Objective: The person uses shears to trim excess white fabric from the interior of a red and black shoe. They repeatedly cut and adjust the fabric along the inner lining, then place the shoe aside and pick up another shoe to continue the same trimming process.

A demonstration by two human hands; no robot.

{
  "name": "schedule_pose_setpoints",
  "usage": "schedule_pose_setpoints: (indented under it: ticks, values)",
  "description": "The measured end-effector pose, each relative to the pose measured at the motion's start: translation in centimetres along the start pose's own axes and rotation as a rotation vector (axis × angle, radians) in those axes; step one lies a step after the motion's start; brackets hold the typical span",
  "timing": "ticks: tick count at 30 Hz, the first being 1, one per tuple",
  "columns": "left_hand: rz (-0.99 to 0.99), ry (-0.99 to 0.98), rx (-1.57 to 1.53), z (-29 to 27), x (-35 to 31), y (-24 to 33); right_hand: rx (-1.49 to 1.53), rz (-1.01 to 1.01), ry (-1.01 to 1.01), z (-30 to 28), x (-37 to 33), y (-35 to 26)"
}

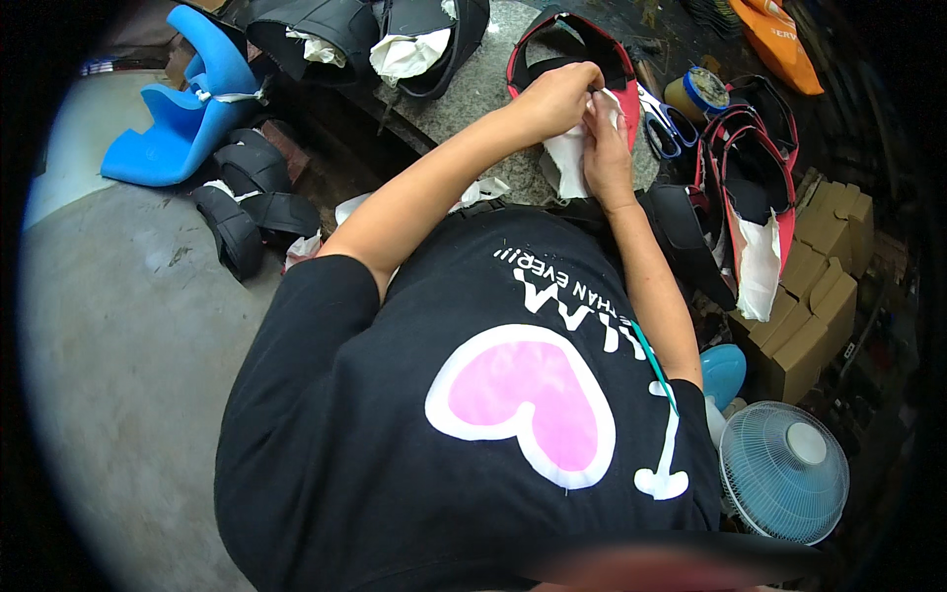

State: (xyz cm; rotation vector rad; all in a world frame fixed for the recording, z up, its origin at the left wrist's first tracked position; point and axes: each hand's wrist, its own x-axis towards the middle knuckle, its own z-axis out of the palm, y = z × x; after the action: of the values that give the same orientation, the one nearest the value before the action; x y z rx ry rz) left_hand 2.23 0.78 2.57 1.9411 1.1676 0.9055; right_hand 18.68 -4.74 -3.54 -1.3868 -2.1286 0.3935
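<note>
A black shoe upper with red trim (628,61) lies on the grey speckled worktop. My left hand (560,99) reaches across it, its fingers bent into a pinch at the upper's near side. Just beside it on the right, my right hand (605,156) is closed on a white strip of cloth or paper (567,166). The strip hangs down toward the worktop's near edge. Both sets of fingertips meet at the strip's top, and what the left fingertips grip there is partly hidden.
Blue-handled scissors (671,128) and a blue-rimmed tub (702,91) lie right of the upper. More red-trimmed uppers (760,187) stack farther right, above cardboard boxes (824,296). Black uppers (419,64) sit at far left; a blue foam piece (187,118) and a fan (784,474) flank me.
</note>
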Motion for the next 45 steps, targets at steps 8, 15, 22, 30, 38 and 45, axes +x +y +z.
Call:
schedule_pose_setpoints:
  ticks: [8, 15, 22, 30, 38, 45]
  values:
    - [-0.124, -0.023, 0.362, 4.2, 0.8, -2.7, 0.063, 0.360, 0.257, -1.6, 1.8, -0.1]
    - [-0.097, 0.019, 0.362, 3.2, -1.4, -2.3, -0.117, 0.303, 0.244, -2.2, 4.4, -1.0]
    - [-0.044, 0.041, 0.325, 1.5, -3.5, -2.8, 0.010, 0.455, 0.192, -1.7, 4.4, -0.1]
    - [-0.039, 0.038, 0.197, 2.7, 1.6, -3.9, 0.197, 0.478, 0.255, -1.7, 4.5, 0.7]
    - [-0.099, -0.020, 0.125, 2.7, -0.1, -3.9, 0.149, 0.456, 0.120, -1.9, 3.9, 0.1]
    - [-0.288, -0.030, -0.189, 1.8, 0.0, -3.8, 0.887, 0.635, 0.134, -0.8, 4.4, 1.4]
